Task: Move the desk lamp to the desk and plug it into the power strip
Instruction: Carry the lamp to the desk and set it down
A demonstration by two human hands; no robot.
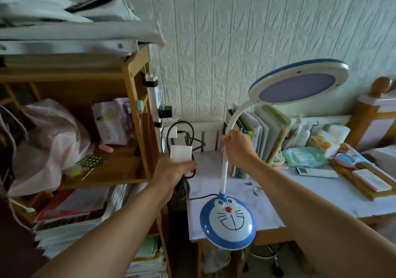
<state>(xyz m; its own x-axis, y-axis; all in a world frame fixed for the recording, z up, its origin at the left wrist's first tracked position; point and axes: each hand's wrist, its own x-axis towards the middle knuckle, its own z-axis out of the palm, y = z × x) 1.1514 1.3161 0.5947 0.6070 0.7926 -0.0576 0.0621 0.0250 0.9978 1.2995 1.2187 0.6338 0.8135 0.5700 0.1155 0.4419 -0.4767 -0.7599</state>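
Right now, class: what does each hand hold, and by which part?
The right hand grips the desk lamp by its white neck, base hanging. The left hand holds a white power adapter at its lower end, with black cord.

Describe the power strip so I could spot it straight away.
Find the wooden bookshelf left of the desk. On its right side post, the power strip is strapped upright: a long white bar with a black adapter plugged in, unlike the loose cables below.

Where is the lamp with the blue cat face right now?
The desk lamp is in the middle of the head view, held by its white neck in the right hand, its base at the desk's front-left corner, right of the wooden shelf.
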